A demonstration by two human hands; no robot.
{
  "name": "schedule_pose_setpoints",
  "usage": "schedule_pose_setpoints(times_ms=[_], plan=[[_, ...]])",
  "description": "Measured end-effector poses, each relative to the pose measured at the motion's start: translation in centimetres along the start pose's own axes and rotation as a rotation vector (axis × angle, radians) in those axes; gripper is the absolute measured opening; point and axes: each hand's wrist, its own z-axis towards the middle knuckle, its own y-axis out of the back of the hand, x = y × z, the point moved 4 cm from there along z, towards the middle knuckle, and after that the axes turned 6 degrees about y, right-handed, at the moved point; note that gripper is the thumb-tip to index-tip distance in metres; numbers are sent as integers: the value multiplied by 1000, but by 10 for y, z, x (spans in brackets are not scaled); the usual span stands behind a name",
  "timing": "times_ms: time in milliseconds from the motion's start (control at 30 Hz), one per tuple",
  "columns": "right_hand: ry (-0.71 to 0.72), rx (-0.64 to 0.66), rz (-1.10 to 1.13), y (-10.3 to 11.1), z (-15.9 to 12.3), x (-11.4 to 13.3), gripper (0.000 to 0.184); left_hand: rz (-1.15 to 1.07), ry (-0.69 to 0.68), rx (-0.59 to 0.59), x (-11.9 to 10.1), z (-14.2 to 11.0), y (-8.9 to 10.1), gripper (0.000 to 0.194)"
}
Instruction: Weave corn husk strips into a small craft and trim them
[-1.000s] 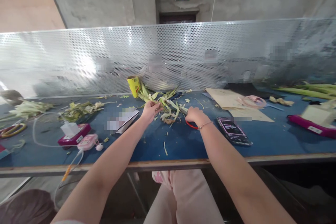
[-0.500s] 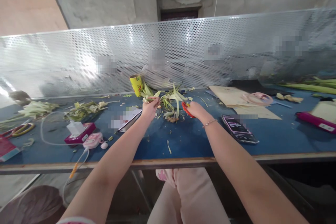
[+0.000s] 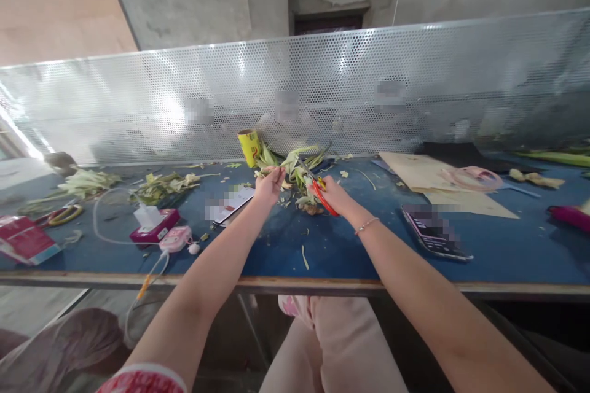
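Observation:
In the head view, my left hand [image 3: 271, 184] is closed, fingertips pinched on a pale green leafy stem [image 3: 291, 163] above the table. My right hand [image 3: 337, 195] grips scissors with red-orange handles [image 3: 325, 199]. Their metal blades point up and left, close to the leaves; whether they touch them I cannot tell. Below and between the hands lies a heap of wilted trimmings [image 3: 310, 204]. Just behind my left hand, a yellow cardboard tube [image 3: 249, 148] leans among more green leaves.
Phones [image 3: 436, 233] lie on both sides of my arms. To the left are a magenta power strip [image 3: 154, 225] with a white cable, leaf piles [image 3: 171, 186] and a pink box [image 3: 28, 239]. Paper sheets and a tape roll [image 3: 474, 178] lie right. A perforated metal screen [image 3: 221, 92] closes the back.
The view has turned slightly left. My right hand has moved a little left with the scissors, whose blades now show beside the leaves. My left hand keeps its pinch.

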Motion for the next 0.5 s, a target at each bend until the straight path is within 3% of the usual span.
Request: schedule_pose_setpoints(times_ms=[500], plan=[[56,31,76,-10,-7,16,43,48,45,69,6,-13,-16,18]])
